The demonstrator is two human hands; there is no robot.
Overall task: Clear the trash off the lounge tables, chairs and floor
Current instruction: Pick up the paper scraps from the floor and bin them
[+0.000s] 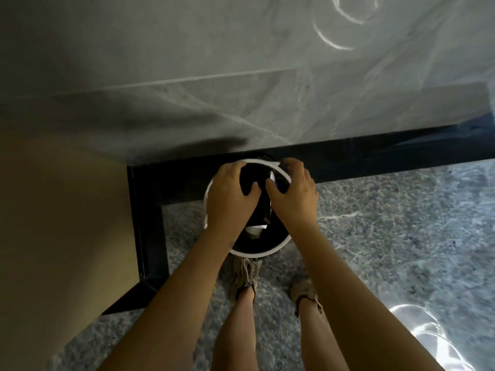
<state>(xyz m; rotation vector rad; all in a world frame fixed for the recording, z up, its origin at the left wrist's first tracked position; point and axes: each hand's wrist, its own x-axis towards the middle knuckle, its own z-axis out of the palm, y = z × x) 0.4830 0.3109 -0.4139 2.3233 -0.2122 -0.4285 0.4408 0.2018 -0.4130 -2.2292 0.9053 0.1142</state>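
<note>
As little of the lounge shows, what remains cannot be told; on the speckled floor [388, 236], centre frame, stands the white-rimmed bin [257, 254]; left hand [230, 199] and right hand [293, 195] curl round dark material [249, 178] at its mouth; white paper [254, 230] already lies inside.

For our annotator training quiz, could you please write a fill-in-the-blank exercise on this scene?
1. The round waste bin has a ___ rim.
2. The bin stands on the speckled grey ___.
3. The left hand and the right hand take grip on its ___ liner.
Missing words: white; floor; black.
</note>
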